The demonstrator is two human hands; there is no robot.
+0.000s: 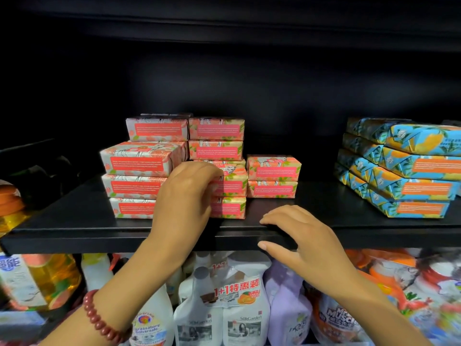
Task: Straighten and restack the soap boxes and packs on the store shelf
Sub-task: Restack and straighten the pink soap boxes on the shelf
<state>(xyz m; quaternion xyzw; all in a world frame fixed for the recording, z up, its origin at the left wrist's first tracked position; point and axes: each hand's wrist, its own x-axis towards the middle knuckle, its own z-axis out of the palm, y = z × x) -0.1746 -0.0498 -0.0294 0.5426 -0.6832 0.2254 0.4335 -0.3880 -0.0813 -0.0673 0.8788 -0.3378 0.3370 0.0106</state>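
Lower left of frame, under the black shelf [74, 221], stands a yellow-liquid bottle [57, 278], label too blurred to read. A red bead bracelet [99, 318] sits on the left wrist. Beside it a white spray bottle [149, 325] reads "Grassatore Universale". On the shelf, center-left, are the pink soap boxes [134, 187]: floral paper wrap, white & peach w/ green leaves, each w/ a red-pink label panel of white print too small to read. The leftmost front stack is 3 high; its top box [139, 158] sits skewed & overhangs the two below, w/ a taller stack behind. The left hand [187, 191] is at the middle front stack, fingers curled over the front top edge of its upper box [234, 176] & gripping it; thumb hidden. Btm center, the twin-pack bottles [244, 320] carry a band reading "1+1特惠装" & labels reading "SilkGarden". Just right of the gripped stack a two-box stack [274, 177] sits squared. The right hand [306, 240] holds nothing, fingers loosely spread, fingertips at the shelf's front lip, thumb just below the edge; actual contact can't be told. Lower right, a pouch [341, 318] reads "Mr Muscle". Far right on the shelf lie the blue packs [404, 188]: blue-orange wrap, orange label panels, print unreadable, several high, fanned unevenly.
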